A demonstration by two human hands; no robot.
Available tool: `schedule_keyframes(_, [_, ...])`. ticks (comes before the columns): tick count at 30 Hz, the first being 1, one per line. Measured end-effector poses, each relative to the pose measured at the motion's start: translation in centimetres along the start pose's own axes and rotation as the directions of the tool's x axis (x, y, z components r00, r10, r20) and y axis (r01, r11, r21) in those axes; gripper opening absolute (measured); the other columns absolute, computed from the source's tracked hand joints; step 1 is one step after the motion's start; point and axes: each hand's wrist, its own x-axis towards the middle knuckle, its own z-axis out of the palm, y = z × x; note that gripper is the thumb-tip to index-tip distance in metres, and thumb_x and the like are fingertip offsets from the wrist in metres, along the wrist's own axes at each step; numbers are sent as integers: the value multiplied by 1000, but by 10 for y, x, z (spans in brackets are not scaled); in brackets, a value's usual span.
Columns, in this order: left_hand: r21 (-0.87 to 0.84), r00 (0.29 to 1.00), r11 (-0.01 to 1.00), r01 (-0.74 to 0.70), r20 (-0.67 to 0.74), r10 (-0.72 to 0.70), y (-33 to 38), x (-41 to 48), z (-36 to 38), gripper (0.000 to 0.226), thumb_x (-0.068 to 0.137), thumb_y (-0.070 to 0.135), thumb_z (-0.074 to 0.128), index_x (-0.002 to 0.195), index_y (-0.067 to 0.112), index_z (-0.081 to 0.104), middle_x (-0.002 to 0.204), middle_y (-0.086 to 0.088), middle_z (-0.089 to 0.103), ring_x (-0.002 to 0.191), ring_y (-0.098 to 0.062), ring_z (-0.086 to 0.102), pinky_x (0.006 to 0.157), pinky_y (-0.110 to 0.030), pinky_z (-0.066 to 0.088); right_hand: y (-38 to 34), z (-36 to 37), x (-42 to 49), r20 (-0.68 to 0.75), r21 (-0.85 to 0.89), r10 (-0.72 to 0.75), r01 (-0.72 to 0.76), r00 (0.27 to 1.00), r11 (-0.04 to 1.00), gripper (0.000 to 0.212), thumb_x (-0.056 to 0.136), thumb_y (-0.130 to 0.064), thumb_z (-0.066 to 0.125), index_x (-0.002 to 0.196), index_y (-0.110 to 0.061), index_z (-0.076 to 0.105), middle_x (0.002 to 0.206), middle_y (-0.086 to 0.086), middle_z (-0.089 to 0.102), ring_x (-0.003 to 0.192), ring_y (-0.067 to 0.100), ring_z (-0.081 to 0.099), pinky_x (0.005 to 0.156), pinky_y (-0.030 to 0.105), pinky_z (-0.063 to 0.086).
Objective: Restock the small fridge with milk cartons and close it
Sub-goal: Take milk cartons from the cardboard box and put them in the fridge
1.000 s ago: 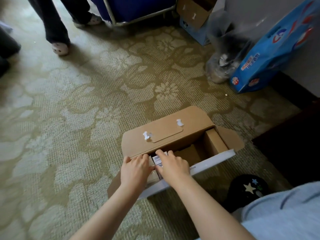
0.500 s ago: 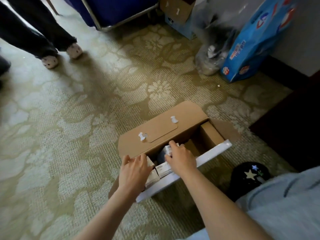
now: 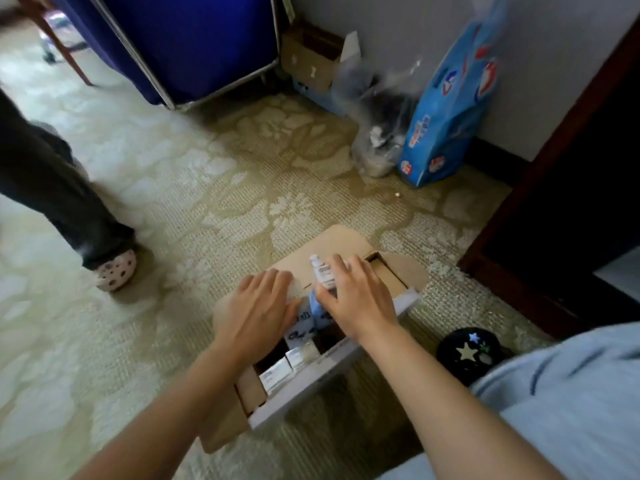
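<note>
Gripping one milk carton [image 3: 323, 284] in right hand [image 3: 360, 299], thumb and fingers curled round its upper half, white cap poking out above. Held tilted over the middle of the cardboard box [image 3: 322, 372], lower end down between the hands.

Resting left hand [image 3: 256, 313] palm down over the box's left part, fingers straight and slightly apart, gripping nothing. Cannot tell if touching what lies under it.

More cartons [image 3: 287, 367] packed at the near-left end.

Hemmed in by rear flap [image 3: 339, 240] behind the hands and the white front wall toward the body. Open carpet [image 3: 156, 341] left and beyond the flap.

Tight on the right: dark wood frame [image 3: 554, 202] near the box corner, star-patterned shoe [image 3: 471, 351] just beside the front wall.

Along the back wall, well apart: blue package [image 3: 446, 109], clear plastic bag [image 3: 381, 126], small box [image 3: 311, 64], blue cart [image 3: 194, 39]. Far left: another person's spotted shoe [image 3: 116, 268].
</note>
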Motion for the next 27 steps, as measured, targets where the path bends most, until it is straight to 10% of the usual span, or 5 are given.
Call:
schedule_keyframes(13, [-124,912,913,-389,-194,362,86,110,-109,52,95,53,18,103,14,53,90,-2,60,77,-19,57,64,-31,51,44,-169,-38,-349,-246,-40,-50,936,968,59,84,-66,23,115,-21,46,107,3,54,102,26,56,65,30,33])
schedule_keyframes(20, [-13,732,763,-647,-291,616,177,159,-176,55,96,53,13,99,17,55,88,2,58,74,-11,54,62,-15,41,93,-249,-86,-543,-229,19,-170,839,958,69,79,-75,14,111,-24,47,98,0,54,85,27,62,65,38,50])
schedule_keyframes(27, [9,574,614,-789,-345,743,277,194,-208,46,91,43,31,92,6,59,84,-6,59,72,-23,60,60,-31,51,145,-313,-141,-672,-229,71,-298,737,927,64,82,-72,16,115,-26,45,98,-2,54,76,21,58,60,35,47])
